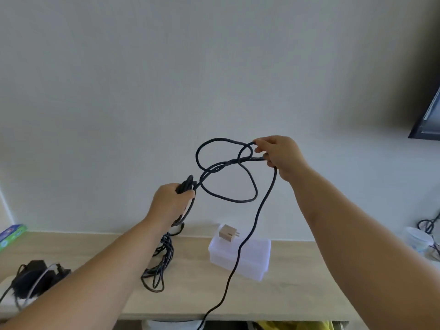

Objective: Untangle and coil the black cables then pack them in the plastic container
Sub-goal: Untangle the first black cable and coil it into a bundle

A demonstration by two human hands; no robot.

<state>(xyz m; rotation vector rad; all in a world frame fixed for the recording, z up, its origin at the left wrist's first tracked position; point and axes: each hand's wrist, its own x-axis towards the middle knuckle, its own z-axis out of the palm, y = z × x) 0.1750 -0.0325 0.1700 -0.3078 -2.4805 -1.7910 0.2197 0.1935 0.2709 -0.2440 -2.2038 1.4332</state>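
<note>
Both hands are raised above the wooden table (297, 296). My left hand (170, 202) grips a bundle of coiled black cable (228, 198), and more cable hangs from it down to a tangled heap (159, 265) on the table. My right hand (277, 154) pinches the same cable higher up, where it forms loose crossing loops between the hands. One strand drops from the right hand past the clear plastic container (240, 257) and over the table's front edge. The container stands on the table with its lid on.
A beige plug adapter (228, 232) lies on the container's lid. A black adapter with a grey wire (33, 277) sits at the table's left. A green box (10, 234) is at the far left, a white cup (419, 239) and more cables at the far right.
</note>
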